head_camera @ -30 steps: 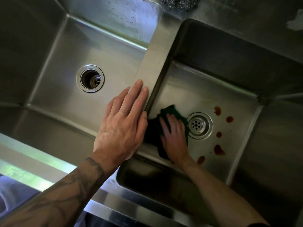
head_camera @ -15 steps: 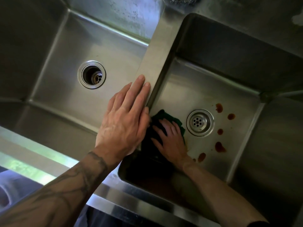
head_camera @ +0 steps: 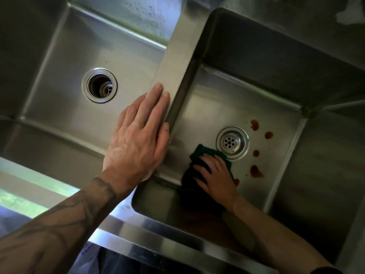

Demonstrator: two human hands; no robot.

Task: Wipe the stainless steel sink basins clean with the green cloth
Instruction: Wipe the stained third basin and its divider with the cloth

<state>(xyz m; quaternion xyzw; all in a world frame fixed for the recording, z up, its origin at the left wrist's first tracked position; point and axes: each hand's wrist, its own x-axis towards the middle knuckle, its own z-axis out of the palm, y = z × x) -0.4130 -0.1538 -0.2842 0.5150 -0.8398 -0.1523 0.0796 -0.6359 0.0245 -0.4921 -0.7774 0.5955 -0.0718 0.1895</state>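
Observation:
Two stainless steel basins lie below me: the left basin point(head_camera: 65, 62) and the right basin point(head_camera: 246, 91), split by a steel divider point(head_camera: 175, 58). My right hand point(head_camera: 214, 175) presses the green cloth point(head_camera: 201, 152) flat on the right basin's floor, just left of and below its drain strainer point(head_camera: 232, 143), fingers spread over the cloth. Much of the cloth is hidden under that hand. Several reddish-brown stains point(head_camera: 255, 172) dot the floor right of the drain. My left hand point(head_camera: 140, 135) rests flat on the divider, fingers straight.
The left basin has an open round drain point(head_camera: 99, 85). The sink's front rim point(head_camera: 138, 234) runs across the bottom. A pale smear point(head_camera: 349, 13) shows on the surface at the top right.
My right hand has slid the green cloth to the right and slightly toward me, away from the divider wall to the drain's lower left edge. My left hand has stayed on the divider.

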